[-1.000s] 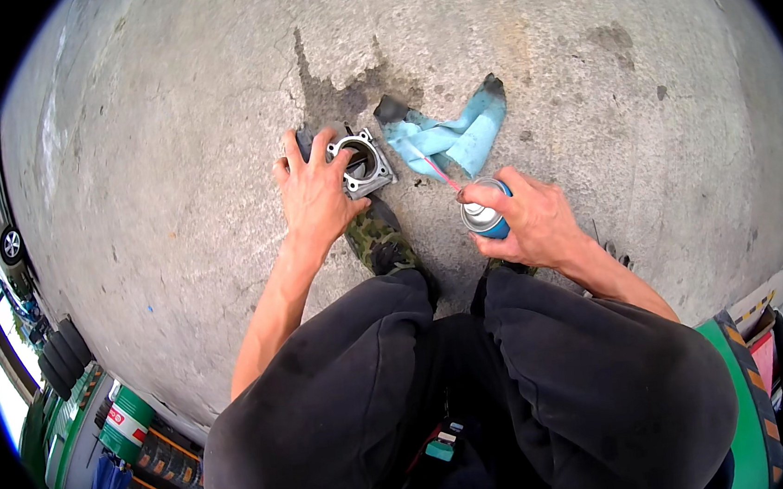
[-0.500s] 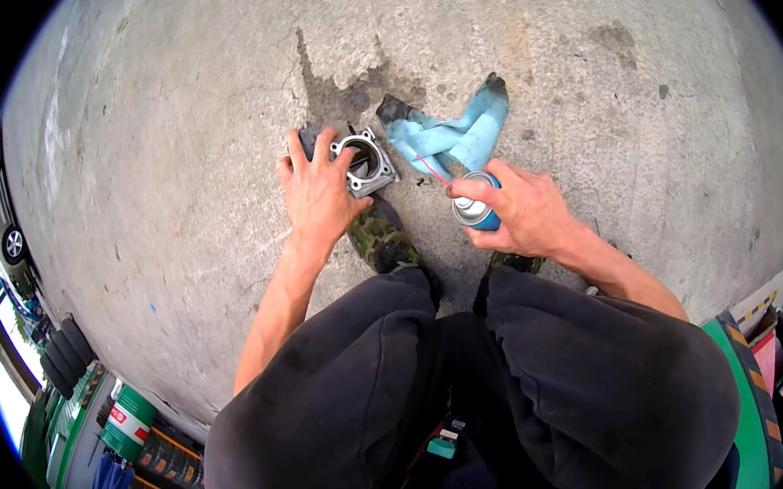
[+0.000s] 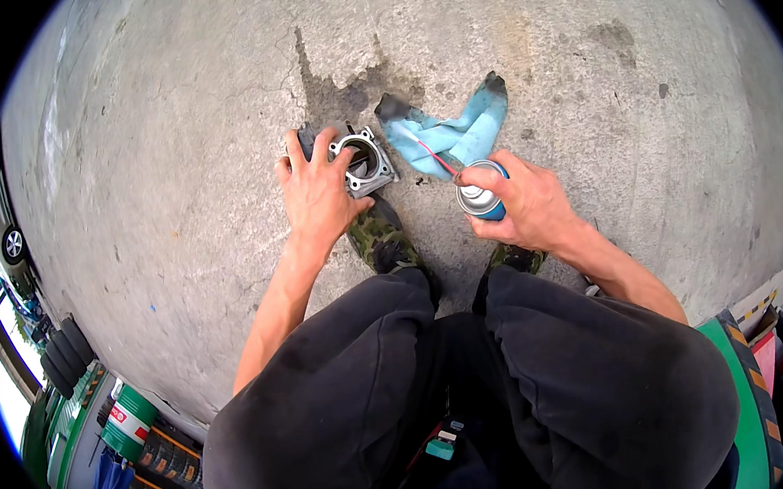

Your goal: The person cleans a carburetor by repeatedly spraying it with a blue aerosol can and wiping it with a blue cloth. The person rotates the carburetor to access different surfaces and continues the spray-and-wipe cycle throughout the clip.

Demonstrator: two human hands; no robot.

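Observation:
My left hand (image 3: 314,193) is closed around a silver metal throttle body (image 3: 381,173), its fingers curled over the near-left side and the round bore facing up. A dark part of it shows beyond my fingertips. In my right hand (image 3: 535,202) is an aerosol spray can (image 3: 483,201) with a silver top and blue side; my thumb lies over its nozzle. From the nozzle a thin red straw (image 3: 436,158) points up and left, over a light blue cloth (image 3: 467,133) with blackened ends. The cloth lies crumpled on the ground, to the right of the throttle body.
Camouflage shoes (image 3: 382,238) stand on the concrete ground (image 3: 644,148) just below my hands. A dark wet stain (image 3: 351,97) spreads beyond the throttle body. At the lower left are a green and white drum (image 3: 128,422), stacked tyres (image 3: 68,355) and a parked car (image 3: 5,218).
My right hand has shifted the spray can slightly to the right, and the straw tip sits a little farther out over the cloth. My left hand and the throttle body are nearly unmoved.

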